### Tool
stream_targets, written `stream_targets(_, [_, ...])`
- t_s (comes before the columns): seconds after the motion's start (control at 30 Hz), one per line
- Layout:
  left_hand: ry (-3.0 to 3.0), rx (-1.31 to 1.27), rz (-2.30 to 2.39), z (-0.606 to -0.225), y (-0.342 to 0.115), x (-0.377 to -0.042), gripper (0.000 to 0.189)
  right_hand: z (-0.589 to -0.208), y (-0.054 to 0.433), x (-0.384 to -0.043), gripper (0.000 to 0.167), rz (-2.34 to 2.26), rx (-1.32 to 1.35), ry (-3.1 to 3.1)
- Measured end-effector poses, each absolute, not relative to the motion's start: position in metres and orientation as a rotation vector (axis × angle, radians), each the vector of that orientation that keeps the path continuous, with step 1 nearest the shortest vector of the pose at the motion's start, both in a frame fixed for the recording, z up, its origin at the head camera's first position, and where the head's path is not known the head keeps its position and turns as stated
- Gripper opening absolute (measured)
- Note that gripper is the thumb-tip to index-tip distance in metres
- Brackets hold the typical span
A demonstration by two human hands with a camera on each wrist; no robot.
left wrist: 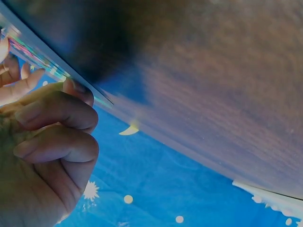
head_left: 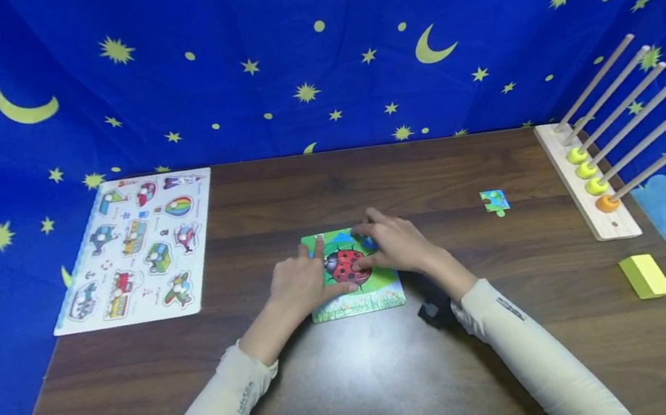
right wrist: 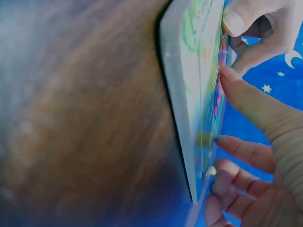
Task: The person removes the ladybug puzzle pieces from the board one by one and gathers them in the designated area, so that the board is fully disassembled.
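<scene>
A ladybug jigsaw puzzle (head_left: 359,304) in a flat tray lies at the middle of the brown table. From its left side my left hand (head_left: 298,283) rests on it, thumb over the lower part and index finger toward the upper left corner. Its other fingers (left wrist: 57,146) are bent in the left wrist view. My right hand (head_left: 400,242) touches the puzzle from the right, thumb on the red ladybug and fingers near the upper right corner. That corner is partly hidden by the fingers. A loose blue-green jigsaw piece (head_left: 494,201) lies to the right, apart from both hands.
A white vehicle peg puzzle board (head_left: 142,250) lies at the back left. On the right stands a wooden rack (head_left: 585,195) of slanting pegs with yellow and orange beads. Nearer is a yellow block (head_left: 646,276). A blue star-patterned curtain (head_left: 282,62) hangs behind the table.
</scene>
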State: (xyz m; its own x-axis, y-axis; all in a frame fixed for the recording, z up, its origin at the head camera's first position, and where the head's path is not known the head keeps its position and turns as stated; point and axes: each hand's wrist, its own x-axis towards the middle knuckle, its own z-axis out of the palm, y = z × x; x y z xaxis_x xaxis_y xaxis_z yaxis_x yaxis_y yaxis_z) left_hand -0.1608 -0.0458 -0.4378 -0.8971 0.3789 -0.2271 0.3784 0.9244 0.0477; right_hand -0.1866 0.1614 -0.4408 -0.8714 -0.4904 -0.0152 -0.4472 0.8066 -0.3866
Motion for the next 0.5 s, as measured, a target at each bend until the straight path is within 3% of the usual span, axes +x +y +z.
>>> stream_targets(0.2, [2.844,0.578,0.009,-0.4393,-0.0466,-0.1609,0.111,-0.4416,0.159,-0.181,0.063,-0.635,-0.531,2.834])
stream_targets(0.5, [2.847,0.573,-0.018,-0.4375,-0.0477,-0.1621,0.113,-0.441,0.1538,-0.1785,0.061,-0.689,-0.44,2.833])
